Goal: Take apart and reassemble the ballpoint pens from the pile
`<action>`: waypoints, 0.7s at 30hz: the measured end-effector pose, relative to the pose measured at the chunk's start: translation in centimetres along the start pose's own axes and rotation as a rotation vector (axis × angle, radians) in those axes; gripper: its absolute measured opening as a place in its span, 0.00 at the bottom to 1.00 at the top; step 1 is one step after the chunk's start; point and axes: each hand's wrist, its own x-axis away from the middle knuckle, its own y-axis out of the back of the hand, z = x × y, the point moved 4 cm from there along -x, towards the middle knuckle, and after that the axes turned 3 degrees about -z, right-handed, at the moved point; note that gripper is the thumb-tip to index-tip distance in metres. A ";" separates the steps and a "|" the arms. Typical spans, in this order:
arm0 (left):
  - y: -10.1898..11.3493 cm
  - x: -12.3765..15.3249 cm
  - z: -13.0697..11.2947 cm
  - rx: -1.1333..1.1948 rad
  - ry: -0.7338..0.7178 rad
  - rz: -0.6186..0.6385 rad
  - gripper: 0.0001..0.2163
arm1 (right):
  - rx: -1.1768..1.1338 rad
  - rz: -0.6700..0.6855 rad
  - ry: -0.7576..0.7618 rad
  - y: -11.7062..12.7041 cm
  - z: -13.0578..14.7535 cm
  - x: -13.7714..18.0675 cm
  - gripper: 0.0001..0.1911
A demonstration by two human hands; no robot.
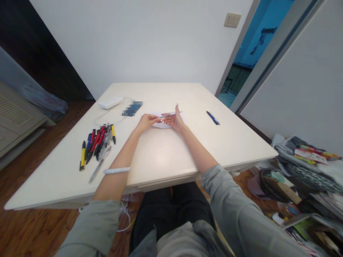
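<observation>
Both my hands meet over the middle of the cream table point(166, 157). Between them they hold a thin pen point(166, 115) with a clear barrel, lying level. My left hand point(146, 122) pinches its left end. My right hand point(175, 120) grips the right part, with one finger pointing up. Under the hands lies a white sheet of paper point(162, 125), partly hidden by them.
A heap of several pens point(98, 144), red, blue, yellow and clear, lies at the left of the table. A single blue pen point(213, 117) lies at the right. A white charger box point(109, 102) with cable and a blurred dark object point(132, 108) sit farther back. Clutter point(300, 167) fills the floor at the right.
</observation>
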 end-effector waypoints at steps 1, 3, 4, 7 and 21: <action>0.0 0.1 0.0 0.014 0.025 -0.008 0.18 | -0.027 -0.008 0.001 0.2 0.2 0.1 0.42; 0.1 0.1 0.0 0.030 0.064 -0.017 0.18 | -0.061 -0.035 0.014 0.5 0.4 0.2 0.42; 0.0 0.2 0.0 0.036 0.073 -0.025 0.18 | -0.070 -0.046 0.014 0.6 0.4 0.2 0.42; 0.0 0.1 0.0 0.043 0.064 -0.055 0.19 | -0.088 -0.057 -0.008 0.6 0.2 0.1 0.39; 0.2 0.0 0.2 -0.143 -0.046 -0.081 0.14 | -0.337 -0.005 -0.178 0.5 -0.1 0.4 0.43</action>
